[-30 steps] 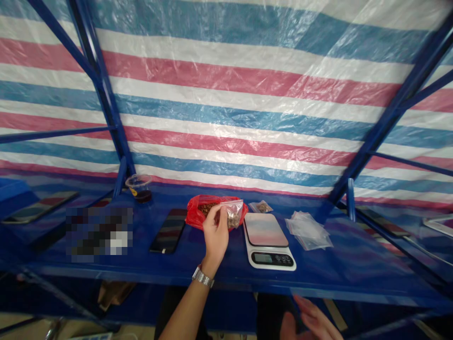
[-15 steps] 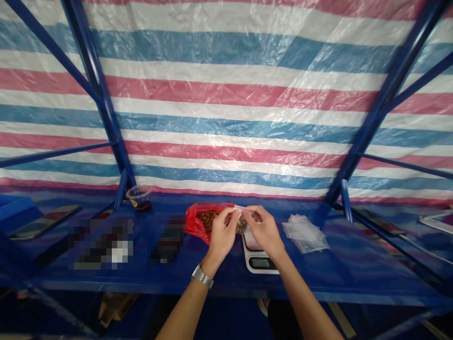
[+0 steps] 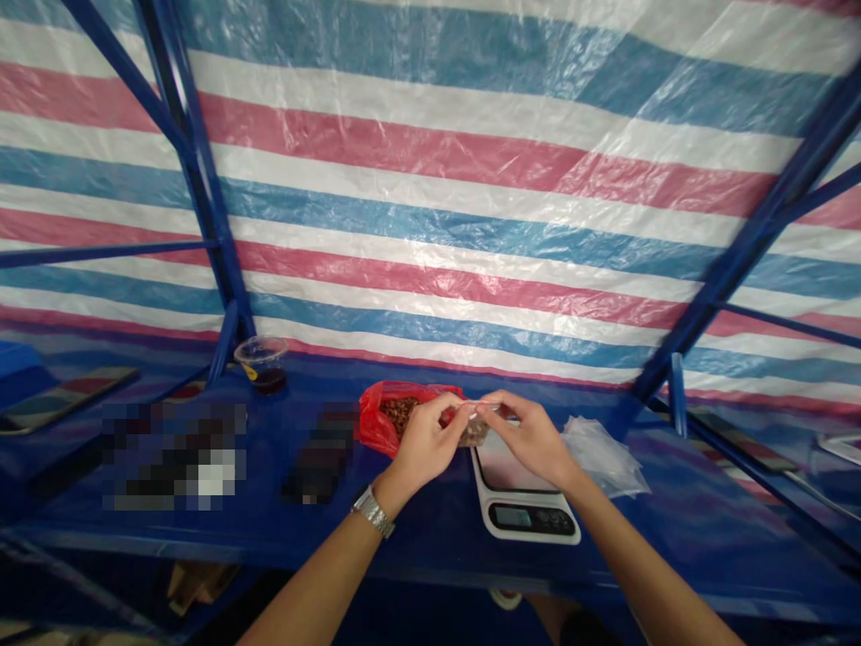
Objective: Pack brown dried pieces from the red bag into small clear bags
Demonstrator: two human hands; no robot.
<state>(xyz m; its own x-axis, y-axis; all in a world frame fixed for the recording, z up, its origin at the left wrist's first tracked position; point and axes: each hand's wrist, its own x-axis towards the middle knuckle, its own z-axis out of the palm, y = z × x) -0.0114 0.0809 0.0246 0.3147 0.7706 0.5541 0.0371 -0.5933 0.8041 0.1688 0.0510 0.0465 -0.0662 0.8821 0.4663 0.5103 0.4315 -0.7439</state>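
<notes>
Between my two hands hangs a small clear zip bag (image 3: 474, 434) with brownish pieces inside; its top edge is pinched on both sides. My left hand (image 3: 430, 435) is closed on the left part of that edge, and my right hand (image 3: 528, 435) on the right part. Behind my left hand lies an open red plastic bag (image 3: 380, 431) full of small brown pieces (image 3: 398, 413), too small to name. Under my right hand stands a white kitchen scale (image 3: 528, 528) with a dark display. To its right is a loose pile of flat clear bags (image 3: 605, 458).
A clear plastic cup (image 3: 262, 366) with dark liquid stands at the back left of the blue table (image 3: 430, 552). Two blurred-out dark items lie left of the red bag. Blue metal posts (image 3: 202, 170) rise on both sides before a striped plastic sheet (image 3: 430, 197).
The view has tilted and shifted a little. My hands have moved slightly right, still pinching the zip bag's top edge, and more of the scale now shows.
</notes>
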